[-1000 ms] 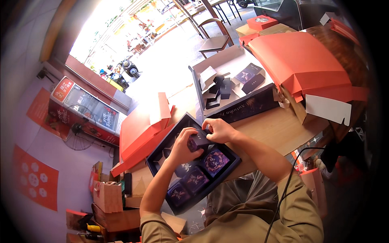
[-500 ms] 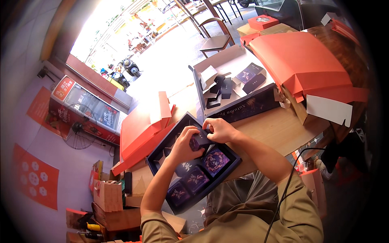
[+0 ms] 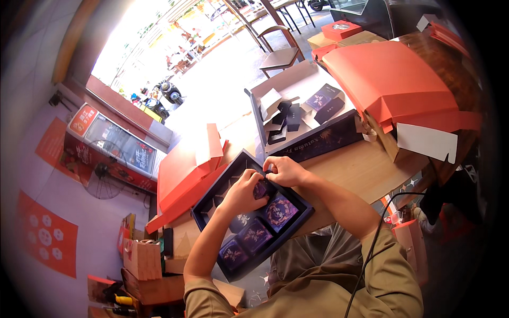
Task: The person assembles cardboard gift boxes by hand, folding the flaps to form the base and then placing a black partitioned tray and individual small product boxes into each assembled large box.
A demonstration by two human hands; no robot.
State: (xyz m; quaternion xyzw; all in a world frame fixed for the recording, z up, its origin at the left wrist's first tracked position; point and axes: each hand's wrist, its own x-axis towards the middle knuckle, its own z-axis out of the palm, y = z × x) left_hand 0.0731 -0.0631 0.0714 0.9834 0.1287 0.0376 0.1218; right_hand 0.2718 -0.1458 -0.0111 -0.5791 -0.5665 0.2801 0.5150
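Note:
A dark purple gift box tray (image 3: 273, 244) lies slanted in front of me, divided into compartments. Patterned square boxes fill the near ones, among them a box with a round pink design (image 3: 281, 211) at the right and a box with a floral print (image 3: 254, 237) beside it. My left hand (image 3: 244, 193) is closed around a small dark purple box (image 3: 260, 190), which sits low in a right-hand compartment. At that box's far edge, by the tray wall, my right hand (image 3: 283, 172) has its fingers curled in; their tips are partly hidden.
Beyond the tray, a large open carton (image 3: 318, 135) holds several small dark boxes. Red box lids stand left (image 3: 185, 175) and right (image 3: 397, 79) on the wooden table (image 3: 371, 177). A black cable (image 3: 371, 249) crosses my right sleeve.
The small purple box has gone down from a raised, tilted position into the compartment. My left hand has lowered slightly with it; my right hand stays at the tray's far edge.

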